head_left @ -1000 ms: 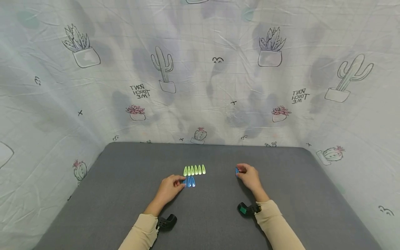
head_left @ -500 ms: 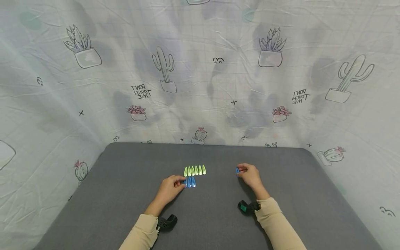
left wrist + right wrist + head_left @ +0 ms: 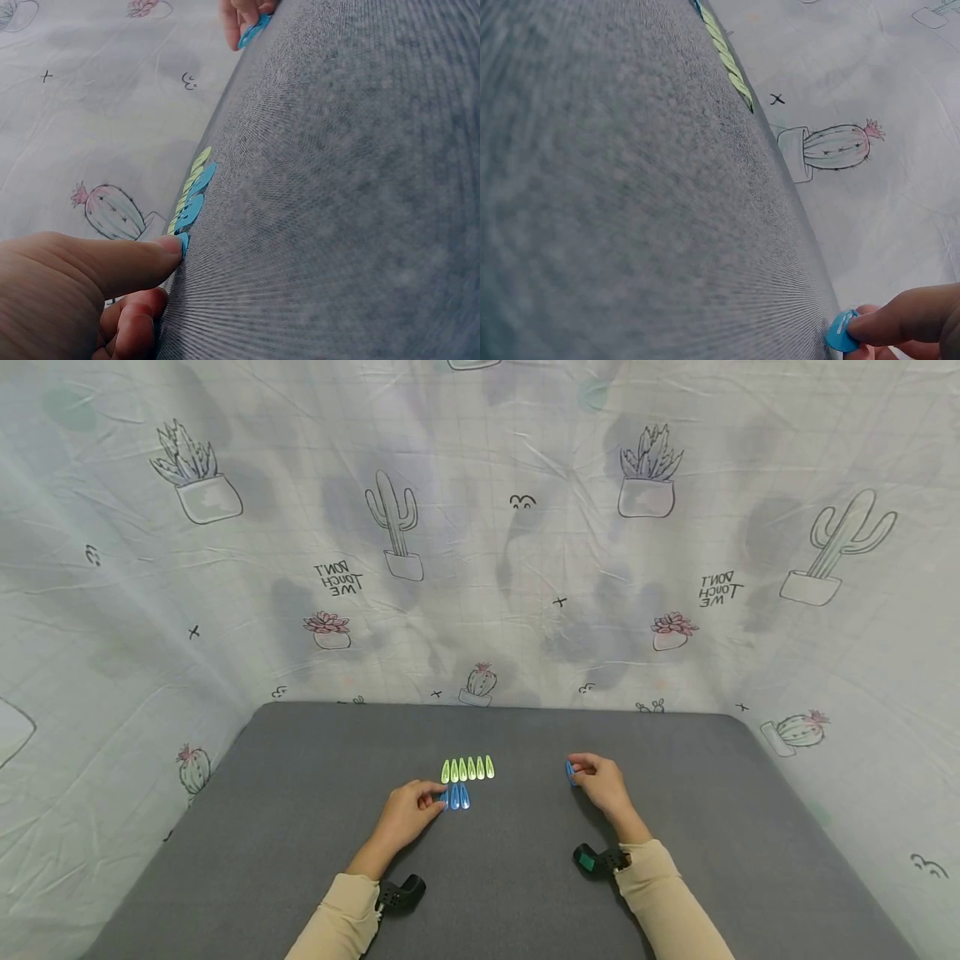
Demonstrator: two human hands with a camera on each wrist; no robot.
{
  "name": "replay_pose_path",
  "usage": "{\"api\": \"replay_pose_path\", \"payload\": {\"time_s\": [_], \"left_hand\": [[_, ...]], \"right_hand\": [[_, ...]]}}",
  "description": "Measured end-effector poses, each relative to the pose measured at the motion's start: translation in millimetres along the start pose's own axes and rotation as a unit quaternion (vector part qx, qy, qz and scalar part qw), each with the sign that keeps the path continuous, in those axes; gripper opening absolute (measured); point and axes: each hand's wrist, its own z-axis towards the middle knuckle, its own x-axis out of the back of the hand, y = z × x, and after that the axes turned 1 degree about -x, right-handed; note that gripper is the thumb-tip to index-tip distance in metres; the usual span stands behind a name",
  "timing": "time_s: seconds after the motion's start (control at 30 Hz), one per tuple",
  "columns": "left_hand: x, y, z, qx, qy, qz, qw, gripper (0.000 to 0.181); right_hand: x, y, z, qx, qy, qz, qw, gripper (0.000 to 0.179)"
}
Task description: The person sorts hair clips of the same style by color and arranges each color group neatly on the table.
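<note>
Several yellow-green snap hair clips [image 3: 468, 768] lie side by side in a row on the grey table. Just in front of their left end is a shorter row of blue hair clips [image 3: 460, 797]. My left hand [image 3: 408, 814] has its thumb and fingertips at the leftmost blue clip [image 3: 184, 244], pinching its ends. Off to the right, my right hand [image 3: 602, 783] pinches another blue hair clip [image 3: 843, 331] between thumb and fingers, at the table surface. Part of that clip is covered by the thumb in the right wrist view.
A grey cloth-covered table [image 3: 510, 877] spreads under both hands. White curtains [image 3: 480, 543] with cactus prints rise behind it and on both sides. Each wrist carries a black camera mount, one on the left [image 3: 402, 893] and one on the right [image 3: 597, 862].
The blue clip in my right hand has tilted slightly, and the right hand has shifted a little. The left hand and the two rows stay where they were.
</note>
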Motion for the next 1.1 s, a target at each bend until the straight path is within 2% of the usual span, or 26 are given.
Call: {"api": "replay_pose_path", "payload": {"time_s": [0.23, 0.27, 0.6, 0.87, 1.1], "left_hand": [[0.3, 0.0, 0.0, 0.002, -0.003, 0.003, 1.0, 0.018], [0.4, 0.0, 0.0, 0.003, -0.003, 0.003, 1.0, 0.018], [1.6, 0.3, -0.3, 0.001, -0.003, 0.0, 1.0, 0.019], [2.6, 0.1, 1.0, 0.001, -0.004, -0.006, 1.0, 0.019], [3.8, 0.4, 1.9, 0.003, -0.006, -0.008, 0.9999, 0.019]], "right_hand": [[-1.3, -5.1, -4.3, 0.012, 0.001, 0.028, 0.9995, 0.033], [-0.6, -11.2, -7.5, 0.013, -0.001, 0.033, 0.9994, 0.033], [-12.0, -10.2, -6.4, 0.036, -0.021, 0.075, 0.9964, 0.033], [-19.5, -22.8, -11.0, 0.024, -0.041, 0.082, 0.9955, 0.032], [-34.2, -33.9, -14.1, 0.035, -0.071, 0.077, 0.9939, 0.032]]}}
